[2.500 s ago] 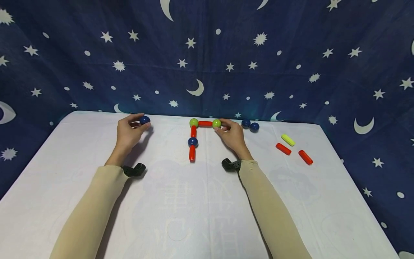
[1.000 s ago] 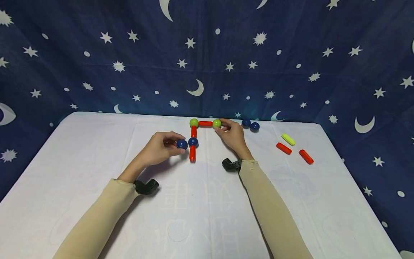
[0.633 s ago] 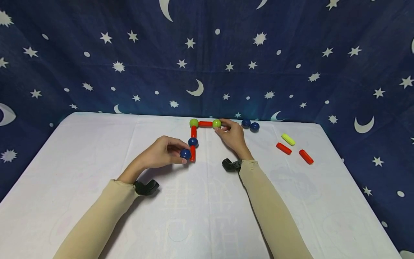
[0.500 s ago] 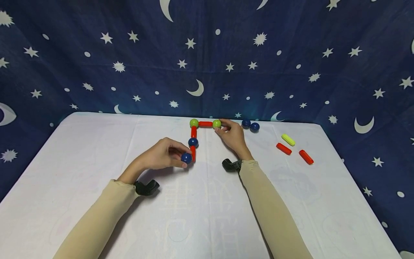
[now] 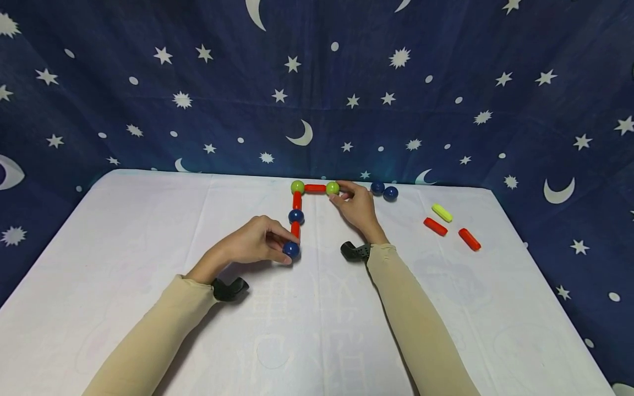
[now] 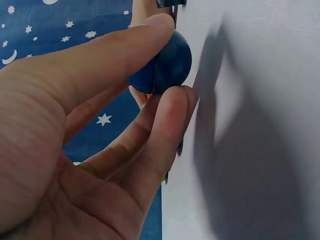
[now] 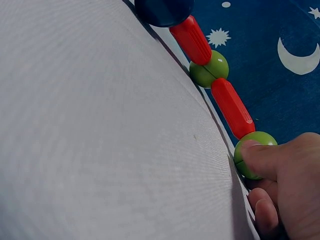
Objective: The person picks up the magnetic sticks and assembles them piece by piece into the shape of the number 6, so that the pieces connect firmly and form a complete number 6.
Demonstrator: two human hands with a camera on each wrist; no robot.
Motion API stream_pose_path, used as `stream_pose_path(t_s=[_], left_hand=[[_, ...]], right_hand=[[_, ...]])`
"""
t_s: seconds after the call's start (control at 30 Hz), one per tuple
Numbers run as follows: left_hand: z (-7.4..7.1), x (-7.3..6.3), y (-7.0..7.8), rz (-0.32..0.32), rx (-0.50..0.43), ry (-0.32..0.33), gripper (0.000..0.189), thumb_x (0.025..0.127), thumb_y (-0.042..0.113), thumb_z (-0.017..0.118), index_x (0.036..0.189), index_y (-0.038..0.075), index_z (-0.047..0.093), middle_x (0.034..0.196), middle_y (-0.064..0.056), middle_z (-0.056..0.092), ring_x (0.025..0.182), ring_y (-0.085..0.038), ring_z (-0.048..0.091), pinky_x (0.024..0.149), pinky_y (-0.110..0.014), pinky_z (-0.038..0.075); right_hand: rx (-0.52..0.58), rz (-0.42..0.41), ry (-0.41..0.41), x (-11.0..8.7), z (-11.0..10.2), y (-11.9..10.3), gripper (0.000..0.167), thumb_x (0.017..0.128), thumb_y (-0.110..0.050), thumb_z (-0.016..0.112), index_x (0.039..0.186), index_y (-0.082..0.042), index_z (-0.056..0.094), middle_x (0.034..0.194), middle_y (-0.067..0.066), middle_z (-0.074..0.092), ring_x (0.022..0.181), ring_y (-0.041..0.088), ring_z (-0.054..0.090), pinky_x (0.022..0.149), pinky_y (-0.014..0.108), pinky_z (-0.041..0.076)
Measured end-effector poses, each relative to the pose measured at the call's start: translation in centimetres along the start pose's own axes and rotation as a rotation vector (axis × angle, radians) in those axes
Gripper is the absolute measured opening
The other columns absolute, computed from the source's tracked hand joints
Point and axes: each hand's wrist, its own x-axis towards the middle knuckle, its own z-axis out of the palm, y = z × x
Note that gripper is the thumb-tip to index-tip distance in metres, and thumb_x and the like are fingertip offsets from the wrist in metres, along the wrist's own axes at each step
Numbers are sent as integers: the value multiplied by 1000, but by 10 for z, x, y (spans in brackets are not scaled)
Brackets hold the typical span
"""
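My left hand [image 5: 260, 241] pinches a glossy blue ball [image 5: 291, 251] between thumb and fingers; in the left wrist view the blue ball [image 6: 170, 65] shows a seam. It sits at the near end of a red rod [image 5: 295, 229], whose tip my fingers partly hide, so I cannot tell if they touch. That rod runs from a second blue ball [image 5: 296, 216]. Another red rod [image 5: 297, 200] leads up to a green ball [image 5: 298, 187], and a red crossbar rod [image 5: 315, 188] continues right. My right hand [image 5: 358, 209] pinches the green ball [image 5: 333, 188] at its end.
Two loose blue balls [image 5: 383, 191] lie right of my right hand near the table's back edge. Farther right are a yellow rod [image 5: 442, 213] and two red rods [image 5: 435, 226]. A dark star-patterned cloth [image 5: 317, 88] hangs behind the white table [image 5: 307, 341].
My left hand has carried its blue ball from the back left to the middle, then down along the lower red rod to its near end. The right hand stays on the green ball.
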Motion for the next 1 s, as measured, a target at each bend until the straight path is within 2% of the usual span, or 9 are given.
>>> stream_pose_path(t_s=[0.2,0.43,0.7,1.0], left_hand=[[4,1,0,4,55,25,39,75,3,90,112,0,77,92,-4,68,80,-14,65,75,-29,58],[8,2,1,13,97,22,39,74,2,90,110,0,76,91,-4,66,81,-16,64,75,-30,58],[11,3,2,13,114,32,38,74,3,91,109,1,75,89,-4,64,80,-18,63,73,-29,57],[11,3,0,24,121,32,40,74,8,92,110,2,76,86,-4,63,77,-17,60,69,-26,55]], right_hand=[[-1,8,-8,0,0,1,42,91,-18,77,131,-5,68,114,10,73,87,21,60,87,38,36],[5,22,-12,0,0,0,42,92,-19,77,131,-6,67,117,9,73,88,21,61,88,39,36],[27,10,-7,0,-1,0,41,92,-16,77,130,-4,68,115,11,73,87,21,61,75,30,44],[21,1,-4,0,0,0,41,92,-16,77,130,-3,68,116,12,73,87,21,62,76,31,45]])
